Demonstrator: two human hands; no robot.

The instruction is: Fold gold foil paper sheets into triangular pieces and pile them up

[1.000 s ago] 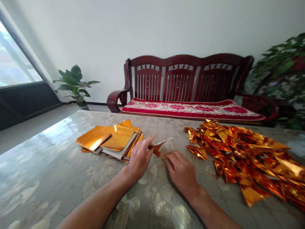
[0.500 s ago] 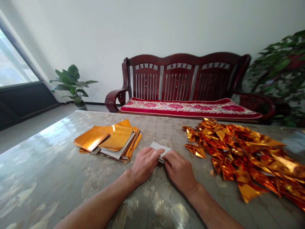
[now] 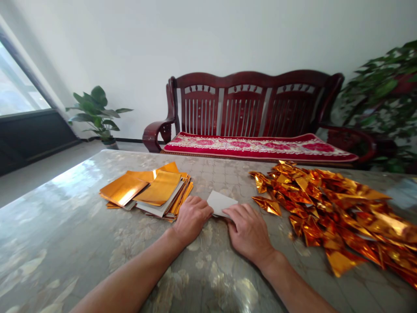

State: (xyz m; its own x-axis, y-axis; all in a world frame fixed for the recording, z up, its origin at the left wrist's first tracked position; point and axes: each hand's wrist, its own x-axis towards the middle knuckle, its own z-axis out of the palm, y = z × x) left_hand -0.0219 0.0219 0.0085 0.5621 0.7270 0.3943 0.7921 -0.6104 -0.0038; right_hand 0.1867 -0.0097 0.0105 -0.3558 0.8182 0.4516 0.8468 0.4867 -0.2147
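Observation:
A piece of foil paper [image 3: 220, 201], its pale grey side up, lies between my two hands near the middle of the table. My left hand [image 3: 194, 218] pinches its left corner, fingers curled together. At its right near corner, my right hand [image 3: 249, 228] grips the paper between thumb and bent fingers. The paper's near edge looks folded, though the fingers partly hide it. Left of my hands is a loose stack of flat gold foil sheets [image 3: 159, 188], some showing grey backs. To the right spreads a large heap of folded, pointed gold foil pieces [image 3: 312, 200].
The table [image 3: 130, 261] has a glossy clear cover over a floral pattern. Behind it stands a dark red wooden bench [image 3: 243, 111] with a red floral seat cover [image 3: 260, 147]. Potted plants [image 3: 96, 111] flank it. Clear plastic [image 3: 404, 193] lies at the table's right edge.
My left hand has shifted slightly left, its thumb no longer lying over the paper. More of the paper's grey face shows. My right hand's fingers have moved onto its right corner.

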